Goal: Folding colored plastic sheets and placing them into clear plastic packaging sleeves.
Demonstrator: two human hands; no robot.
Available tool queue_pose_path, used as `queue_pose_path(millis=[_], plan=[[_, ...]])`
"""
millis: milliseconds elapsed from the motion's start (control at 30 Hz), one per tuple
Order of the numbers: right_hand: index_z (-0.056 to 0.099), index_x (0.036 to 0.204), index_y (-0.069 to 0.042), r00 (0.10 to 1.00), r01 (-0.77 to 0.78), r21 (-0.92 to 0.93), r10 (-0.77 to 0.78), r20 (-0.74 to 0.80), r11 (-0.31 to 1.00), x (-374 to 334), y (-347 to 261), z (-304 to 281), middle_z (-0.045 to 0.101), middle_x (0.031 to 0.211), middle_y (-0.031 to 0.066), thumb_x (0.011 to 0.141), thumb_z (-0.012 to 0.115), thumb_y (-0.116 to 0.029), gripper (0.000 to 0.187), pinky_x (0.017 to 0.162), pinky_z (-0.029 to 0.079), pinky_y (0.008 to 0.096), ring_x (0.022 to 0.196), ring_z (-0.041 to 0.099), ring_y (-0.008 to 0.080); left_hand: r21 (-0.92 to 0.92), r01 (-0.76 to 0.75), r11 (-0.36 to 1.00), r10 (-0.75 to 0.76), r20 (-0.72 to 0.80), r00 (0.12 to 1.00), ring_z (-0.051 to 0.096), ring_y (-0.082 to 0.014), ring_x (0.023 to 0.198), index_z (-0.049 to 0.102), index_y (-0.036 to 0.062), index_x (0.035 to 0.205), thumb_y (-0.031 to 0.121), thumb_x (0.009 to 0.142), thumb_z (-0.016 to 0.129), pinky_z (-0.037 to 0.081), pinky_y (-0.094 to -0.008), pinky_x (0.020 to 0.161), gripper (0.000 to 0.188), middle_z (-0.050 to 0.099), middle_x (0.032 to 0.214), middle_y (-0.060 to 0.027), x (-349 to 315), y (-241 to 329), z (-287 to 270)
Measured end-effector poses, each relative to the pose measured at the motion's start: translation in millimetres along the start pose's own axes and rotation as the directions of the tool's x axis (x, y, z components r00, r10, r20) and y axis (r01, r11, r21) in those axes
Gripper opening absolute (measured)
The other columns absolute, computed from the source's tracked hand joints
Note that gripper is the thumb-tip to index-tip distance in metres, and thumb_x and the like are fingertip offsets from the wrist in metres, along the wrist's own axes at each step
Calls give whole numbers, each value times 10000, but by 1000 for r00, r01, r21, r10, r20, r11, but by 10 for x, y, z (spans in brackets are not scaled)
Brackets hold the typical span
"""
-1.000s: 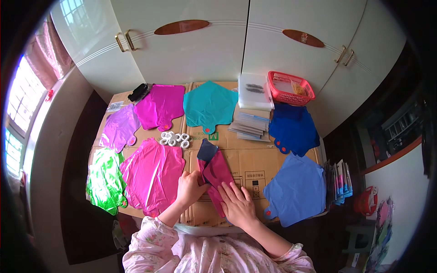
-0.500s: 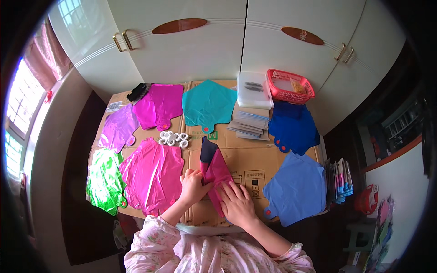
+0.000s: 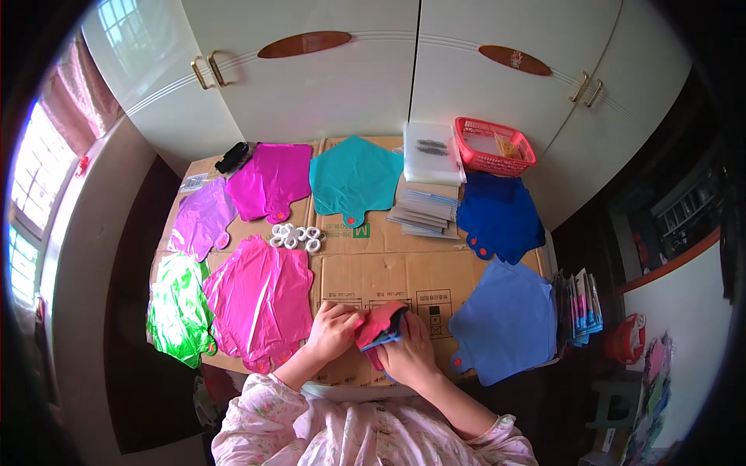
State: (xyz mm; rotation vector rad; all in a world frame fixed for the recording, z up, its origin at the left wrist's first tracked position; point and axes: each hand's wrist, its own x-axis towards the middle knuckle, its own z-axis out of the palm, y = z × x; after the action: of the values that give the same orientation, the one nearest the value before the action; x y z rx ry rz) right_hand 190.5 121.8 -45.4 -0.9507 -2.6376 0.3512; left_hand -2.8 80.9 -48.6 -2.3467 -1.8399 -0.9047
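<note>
Head view — right-hand fingers (image 3: pixel 418 332) hold a folded, curling sheet (image 3: pixel 381 326) over cardboard (image 3: pixel 412 272).

Daylight enters from the window (image 3: pixel 40 147) at left, blown out and blue-fringed. Glare whitens the green foil sheet (image 3: pixel 177 311); the far right is dim. Fisheye distortion bends the cabinet doors (image 3: pixel 311 89); the corners fall black.
</note>
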Motion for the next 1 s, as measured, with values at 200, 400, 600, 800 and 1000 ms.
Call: queue_pose_path(millis=[200, 400, 600, 800, 1000], plan=[[517, 1220, -4, 999, 31, 96, -27, -41, 995, -51, 66, 31, 446, 1284, 229, 707, 683, -390, 662, 1069, 267, 494, 1243, 365, 381, 83, -171, 982, 166, 65, 984, 635, -137, 1005, 626, 79, 1090, 120, 741, 590, 439, -302, 809, 353, 677, 1064, -40, -11, 37, -101], [506, 1247, -35, 991, 110, 78, -104, -82, 991, -91, 140, 64, 421, 1315, 243, 679, 692, -424, 713, 1067, 250, 504, 1282, 324, 389, 113, -182, 977, 163, 154, 974, 613, -192, 1079, 589, 26, 1178, 117, 758, 564, 432, -344, 922, 430, 652, 1124, -98, -52, 122, -148], [449, 1323, -52, 994, 109, 210, -106, -27, 972, -118, 206, 0, 337, 1393, 243, 696, 675, -461, 782, 1077, 220, 499, 1331, 244, 382, 141, -161, 977, 124, 242, 962, 556, -239, 1163, 530, -7, 1246, 123, 744, 553, 364, -412, 1022, 519, 605, 1199, -144, -53, 247, -260], [474, 1299, -67, 936, 91, 368, -206, 284, 925, 74, 464, -392, 356, 1411, 191, 799, 651, -200, 547, 1074, 310, 418, 1324, 318, 320, 168, -126, 978, 68, 310, 948, 499, -231, 1230, 479, -3, 1299, 147, 755, 546, 294, -464, 1066, 568, 556, 1275, -143, -99, 299, -304], [672, 990, -64, 890, 456, 164, -441, -119, 875, 565, 727, -398, 659, 1028, 52, 807, 618, -106, 195, 793, 494, 329, 921, 625, 190, 211, -137, 968, 63, 327, 943, 492, -214, 1237, 483, 12, 1302, 154, 775, 535, 272, -483, 1072, 548, 554, 1281, -127, -95, 321, -285]])
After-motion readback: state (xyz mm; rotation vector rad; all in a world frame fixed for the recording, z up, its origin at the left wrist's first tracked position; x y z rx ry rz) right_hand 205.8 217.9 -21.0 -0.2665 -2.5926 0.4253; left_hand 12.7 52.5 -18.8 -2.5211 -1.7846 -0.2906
